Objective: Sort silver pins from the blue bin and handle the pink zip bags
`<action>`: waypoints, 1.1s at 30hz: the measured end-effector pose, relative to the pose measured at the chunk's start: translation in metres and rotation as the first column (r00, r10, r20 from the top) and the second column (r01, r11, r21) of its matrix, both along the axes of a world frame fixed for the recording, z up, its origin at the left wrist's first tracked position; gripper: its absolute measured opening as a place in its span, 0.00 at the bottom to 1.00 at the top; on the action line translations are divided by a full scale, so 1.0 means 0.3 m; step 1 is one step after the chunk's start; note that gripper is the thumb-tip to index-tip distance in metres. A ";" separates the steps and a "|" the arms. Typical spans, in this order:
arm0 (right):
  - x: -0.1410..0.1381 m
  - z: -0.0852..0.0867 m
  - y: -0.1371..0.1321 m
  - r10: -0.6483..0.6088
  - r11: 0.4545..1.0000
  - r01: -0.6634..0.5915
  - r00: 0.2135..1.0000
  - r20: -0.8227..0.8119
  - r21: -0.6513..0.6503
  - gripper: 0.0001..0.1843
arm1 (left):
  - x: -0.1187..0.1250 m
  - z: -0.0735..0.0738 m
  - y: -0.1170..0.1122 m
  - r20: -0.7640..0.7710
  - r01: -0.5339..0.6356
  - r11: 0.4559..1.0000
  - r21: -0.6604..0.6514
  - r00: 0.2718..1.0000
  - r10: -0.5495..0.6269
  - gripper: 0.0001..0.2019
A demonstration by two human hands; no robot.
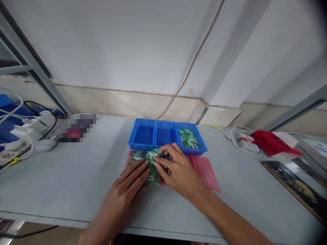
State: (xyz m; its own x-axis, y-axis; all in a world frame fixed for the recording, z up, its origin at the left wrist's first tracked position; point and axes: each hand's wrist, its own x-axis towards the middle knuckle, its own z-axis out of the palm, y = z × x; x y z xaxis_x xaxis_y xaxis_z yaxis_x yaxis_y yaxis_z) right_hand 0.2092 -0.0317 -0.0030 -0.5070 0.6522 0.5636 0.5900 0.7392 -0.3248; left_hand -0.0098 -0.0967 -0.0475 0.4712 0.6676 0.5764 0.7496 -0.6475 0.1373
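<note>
Small clear plastic packets with green and white pieces inside (pixel 151 177) lie in a heap in front of the blue bins. My left hand (pixel 127 185) rests flat on this heap, its fingers stretched out and close together. From the right, my right hand (pixel 176 166) bends its fingers over the heap, with thumb and index finger pinched at the edge of one green packet (pixel 152 155). Something small and dark (pixel 166 156) shows under its curled fingers; I cannot make out what it is. Pink plastic bags (pixel 206 172) lie flat under the heap and the right hand.
Behind the hands stand a left blue bin (pixel 132 137), a middle blue bin (pixel 166 131) and a right blue bin (pixel 203 146) holding green packets. Power strips and cables (pixel 33 126) are at left. A red packet (pixel 273 144) and a dark patterned tray-like object (pixel 293 187) lie at right.
</note>
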 end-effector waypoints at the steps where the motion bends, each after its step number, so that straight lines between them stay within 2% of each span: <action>1: 0.003 0.001 0.001 0.018 0.999 -0.019 0.999 0.033 0.047 0.12 | -0.002 0.001 -0.001 0.003 -0.004 1.000 -0.007 1.000 0.004 0.22; 5: 0.010 -0.002 0.005 0.065 0.989 -0.080 0.991 0.118 0.127 0.13 | -0.009 -0.002 -0.011 0.022 -0.015 0.998 -0.056 1.000 0.017 0.26; 8: 0.029 -0.003 0.015 0.046 0.988 -0.058 0.995 0.085 0.143 0.13 | -0.015 0.002 -0.022 0.048 -0.002 0.998 -0.066 0.999 0.005 0.28; 10: 0.061 0.006 0.034 0.010 0.986 -0.010 1.000 0.002 0.167 0.13 | -0.019 0.020 -0.024 0.072 -0.006 0.997 -0.080 0.997 0.012 0.27; 13: 0.144 0.036 0.091 -0.081 0.981 0.095 0.993 -0.085 0.170 0.13 | -0.022 0.082 0.013 0.118 -0.013 0.996 -0.091 0.993 0.024 0.24; 15: 0.208 0.061 0.148 -0.131 0.983 0.135 0.990 -0.044 0.124 0.13 | -0.017 0.139 0.082 0.152 0.027 0.998 -0.052 0.988 -0.018 0.21; 17: 0.264 0.084 0.215 -0.144 0.989 0.145 0.974 0.176 0.008 0.16 | -0.005 0.193 0.184 0.127 0.065 0.996 -0.069 0.990 -0.055 0.17; 19: 0.303 0.101 0.281 -0.083 0.992 0.108 0.952 0.296 -0.070 0.16 | 0.008 0.232 0.300 0.029 0.112 0.988 -0.110 0.994 -0.109 0.17; 21: 0.323 0.112 0.333 -0.036 0.987 0.092 0.927 0.372 -0.134 0.22 | 0.017 0.253 0.402 -0.104 0.143 0.966 -0.217 0.980 -0.168 0.20; 23: 0.328 0.114 0.365 -0.017 0.977 0.104 0.907 0.420 -0.184 0.34 | 0.019 0.256 0.467 -0.197 0.153 0.935 -0.319 0.955 -0.224 0.23; 25: 0.323 0.111 0.381 -0.023 0.968 0.132 0.894 0.447 -0.215 0.39 | 0.015 0.246 0.492 -0.184 0.179 0.926 -0.332 0.951 -0.250 0.21; 30: 0.316 0.110 0.395 -0.049 0.949 0.197 0.865 0.499 -0.248 0.35 | -0.004 0.197 0.462 -0.113 0.235 0.935 -0.265 0.956 -0.272 0.18; 33: 0.328 0.128 0.403 -0.084 0.949 0.227 0.851 0.518 -0.220 0.29 | -0.003 0.174 0.442 -0.119 0.248 0.947 -0.206 0.954 -0.275 0.19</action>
State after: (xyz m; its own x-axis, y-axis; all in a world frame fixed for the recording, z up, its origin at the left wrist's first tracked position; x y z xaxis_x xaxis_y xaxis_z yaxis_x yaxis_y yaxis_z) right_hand 0.3076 0.0893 0.0354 -0.5496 0.8333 0.0597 0.8240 0.5525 -0.1258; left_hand -0.0107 0.0360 0.0047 0.7124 0.5987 0.3663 0.5780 -0.7965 0.1777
